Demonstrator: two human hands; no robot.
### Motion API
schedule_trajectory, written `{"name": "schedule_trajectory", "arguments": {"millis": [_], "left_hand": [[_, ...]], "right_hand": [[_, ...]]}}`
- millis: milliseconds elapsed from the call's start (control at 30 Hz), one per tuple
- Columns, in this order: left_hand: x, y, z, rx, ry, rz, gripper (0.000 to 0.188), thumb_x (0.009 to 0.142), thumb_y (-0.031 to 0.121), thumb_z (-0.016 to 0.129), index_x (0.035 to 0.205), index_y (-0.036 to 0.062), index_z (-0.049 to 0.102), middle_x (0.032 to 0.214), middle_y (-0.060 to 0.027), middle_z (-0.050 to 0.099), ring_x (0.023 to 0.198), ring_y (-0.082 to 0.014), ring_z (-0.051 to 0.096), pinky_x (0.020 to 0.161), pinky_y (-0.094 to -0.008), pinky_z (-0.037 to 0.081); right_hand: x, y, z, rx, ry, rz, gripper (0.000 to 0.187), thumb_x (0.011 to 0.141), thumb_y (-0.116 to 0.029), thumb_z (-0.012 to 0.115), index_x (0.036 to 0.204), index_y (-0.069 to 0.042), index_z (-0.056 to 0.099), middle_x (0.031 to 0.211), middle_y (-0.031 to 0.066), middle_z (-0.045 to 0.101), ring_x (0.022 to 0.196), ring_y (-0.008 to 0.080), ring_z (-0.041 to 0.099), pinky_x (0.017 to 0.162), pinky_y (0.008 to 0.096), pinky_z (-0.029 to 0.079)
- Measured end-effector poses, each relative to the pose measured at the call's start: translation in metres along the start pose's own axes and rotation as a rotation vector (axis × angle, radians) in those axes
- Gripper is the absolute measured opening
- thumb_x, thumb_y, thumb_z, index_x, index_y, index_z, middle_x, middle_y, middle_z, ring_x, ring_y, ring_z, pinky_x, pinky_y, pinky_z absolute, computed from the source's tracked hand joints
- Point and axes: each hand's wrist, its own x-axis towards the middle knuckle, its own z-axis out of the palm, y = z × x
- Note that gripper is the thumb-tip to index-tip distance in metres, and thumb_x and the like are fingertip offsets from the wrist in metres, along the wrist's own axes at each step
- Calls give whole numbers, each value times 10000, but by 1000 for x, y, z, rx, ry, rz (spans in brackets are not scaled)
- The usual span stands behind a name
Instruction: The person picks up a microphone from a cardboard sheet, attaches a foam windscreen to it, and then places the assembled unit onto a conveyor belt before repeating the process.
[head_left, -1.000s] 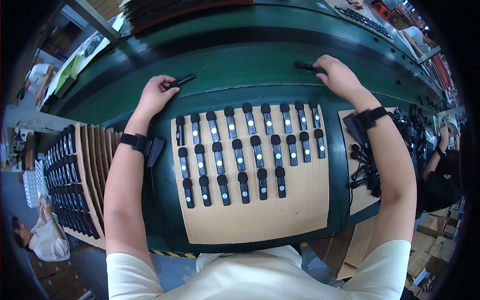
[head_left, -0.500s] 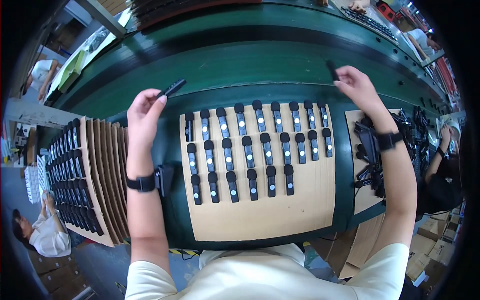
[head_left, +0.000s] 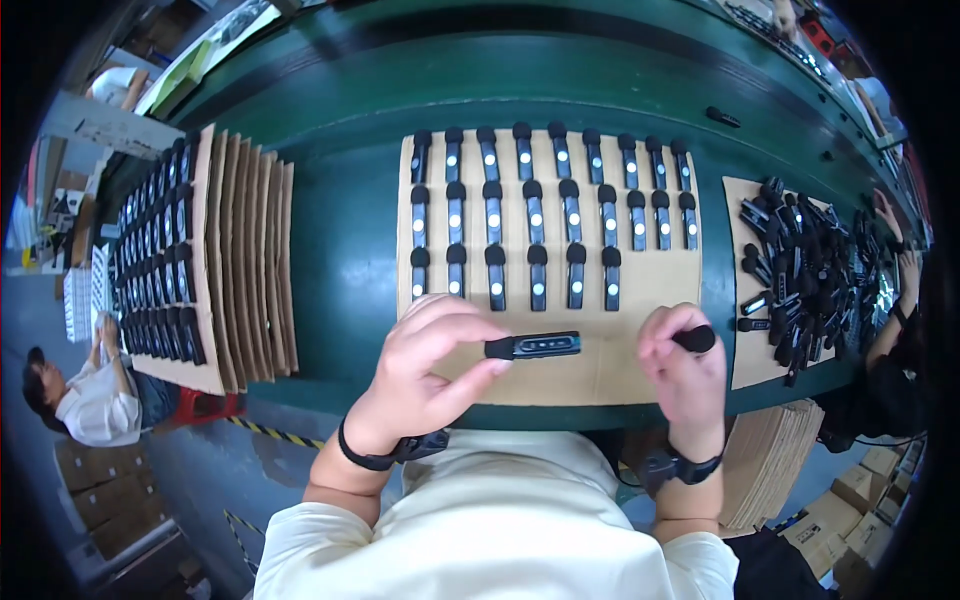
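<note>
- Left hand (head_left: 425,370) bends inward — thumb and fingers pinch a black microphone (head_left: 545,346) by its foam end, over the cardboard sheet (head_left: 655,285).
- Right hand (head_left: 682,372) curls closed around another microphone (head_left: 695,339).
- Sheet carries three rows of microphones (head_left: 537,272); the board (head_left: 748,365) rightward, a loose heap (head_left: 812,280).

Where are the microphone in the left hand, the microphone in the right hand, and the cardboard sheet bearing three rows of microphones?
Left-held microphone (head_left: 540,345): head view, middle of its body.
Right-held microphone (head_left: 695,339): head view, its black foam end.
Cardboard sheet (head_left: 600,378): head view, its bare lower area.
</note>
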Motion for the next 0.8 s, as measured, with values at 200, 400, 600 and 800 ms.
{"name": "schedule_trajectory", "arguments": {"millis": [200, 400, 600, 800], "left_hand": [[-10, 13, 6, 3, -75, 56, 265, 747, 51, 775, 982, -7, 667, 931, -123, 680, 841, -267, 629, 793, -373, 485], [-15, 25, 17, -30, -69, 66, 287, 739, 51, 785, 989, -17, 661, 930, -121, 690, 832, -262, 631, 832, -392, 485], [-17, 22, 17, -54, -91, 141, 295, 726, 56, 793, 992, 21, 671, 882, -88, 684, 788, -233, 627, 869, -440, 463], [-14, 22, 15, -33, -110, 176, 297, 725, 69, 797, 995, 39, 676, 864, -76, 677, 765, -214, 622, 897, -456, 450]], "right_hand": [[-1, 2, 55, -459, -101, -275, 255, 870, -95, 717, 1081, -10, 601, 903, 82, 610, 679, 104, 486, 593, 219, 364], [-9, 3, 63, -520, -163, -452, 345, 761, 38, 786, 1077, -22, 660, 877, 59, 629, 636, 99, 451, 561, 246, 363], [-14, 3, 65, -494, -172, -466, 332, 766, 32, 784, 1067, -32, 659, 891, 61, 647, 626, 104, 459, 549, 237, 359], [-12, 3, 65, -498, -184, -482, 317, 771, 40, 775, 1056, -36, 659, 892, 64, 652, 639, 105, 477, 544, 239, 363]]}}
